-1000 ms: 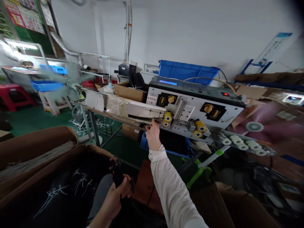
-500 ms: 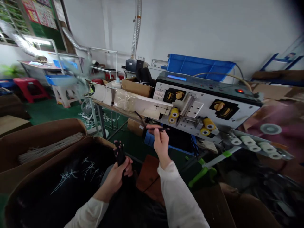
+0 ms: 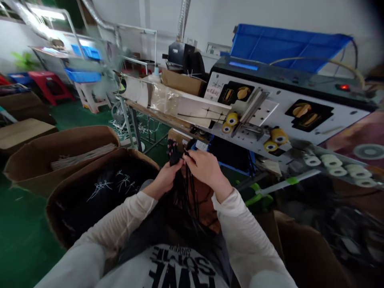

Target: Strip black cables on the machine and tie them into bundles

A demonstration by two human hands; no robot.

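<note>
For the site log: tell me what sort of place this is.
Likely a small wire-processing workshop: a cutting machine with yellow feed rollers, black cords in hand, and a cardboard box of pale strands.

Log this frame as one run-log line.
left hand: gripping black cord bundle; right hand: pinching cords; nearby: grey metal machine with yellow rollers

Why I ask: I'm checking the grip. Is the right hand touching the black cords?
Touching: in the head view, the black cords run up into the fingers of the right hand, which pinch them.
</note>
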